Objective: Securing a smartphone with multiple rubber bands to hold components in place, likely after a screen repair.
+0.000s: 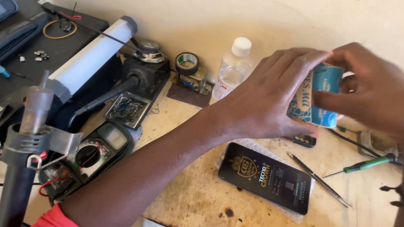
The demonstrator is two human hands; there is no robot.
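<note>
Both my hands hold a small blue and white packet (316, 96) above the wooden bench (209, 205). My left hand (263, 98) wraps its left side, fingers curled over the top. My right hand (371, 90) pinches its right edge with thumb and fingers. Below the packet lies a black phone (265, 177), face up on a clear plastic sleeve. A pair of metal tweezers (319, 179) and a green-handled screwdriver (362, 165) lie to the right of the phone.
A clear bottle with a white cap (233, 68) and a tape roll (187, 63) stand at the back. A black rework station (12, 64), white tube (95, 51), multimeter (86, 157) and grey iron holder (25, 156) fill the left.
</note>
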